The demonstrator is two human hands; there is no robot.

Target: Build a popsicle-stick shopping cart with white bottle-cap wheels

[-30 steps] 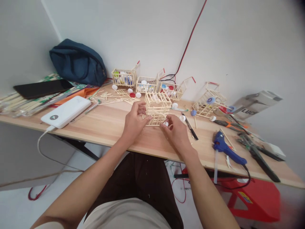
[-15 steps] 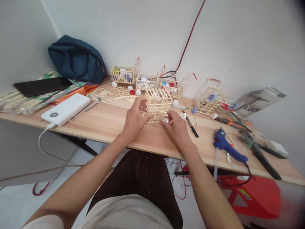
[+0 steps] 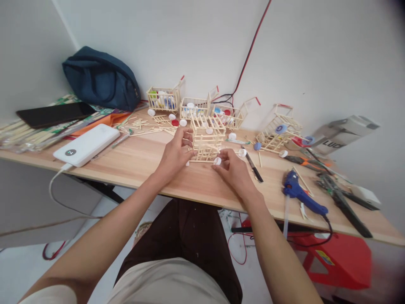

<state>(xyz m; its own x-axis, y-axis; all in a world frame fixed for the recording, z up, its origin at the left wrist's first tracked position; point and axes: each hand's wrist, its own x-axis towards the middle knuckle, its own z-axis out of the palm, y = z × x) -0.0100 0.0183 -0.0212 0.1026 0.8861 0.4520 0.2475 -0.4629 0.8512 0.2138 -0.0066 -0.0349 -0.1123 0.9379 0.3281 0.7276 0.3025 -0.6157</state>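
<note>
A miniature shopping cart (image 3: 209, 141) built of thin wooden sticks stands on the wooden table in front of me. White bottle-cap wheels sit at its base, including a wheel (image 3: 217, 161) at the near right corner. My left hand (image 3: 177, 152) grips the cart's left side, its thumb low by the near left corner and its fingers higher on the frame. At the lower right, my right hand (image 3: 233, 168) has its fingers curled round the cart's base beside that wheel. Some fingertips are hidden behind the sticks.
Several finished stick carts (image 3: 163, 99) line the wall. Loose sticks (image 3: 141, 124) lie left of centre. A black pen (image 3: 254, 168), a blue glue gun (image 3: 300, 194) and pliers (image 3: 343, 202) are to the right. A white power bank (image 3: 87, 145), a phone (image 3: 55, 114) and a blue bag (image 3: 103, 78) are left.
My left hand has slid slightly left and down, showing a white piece at the cart's near left corner. My right fingers have shifted a little, leaving the near right wheel more visible.
</note>
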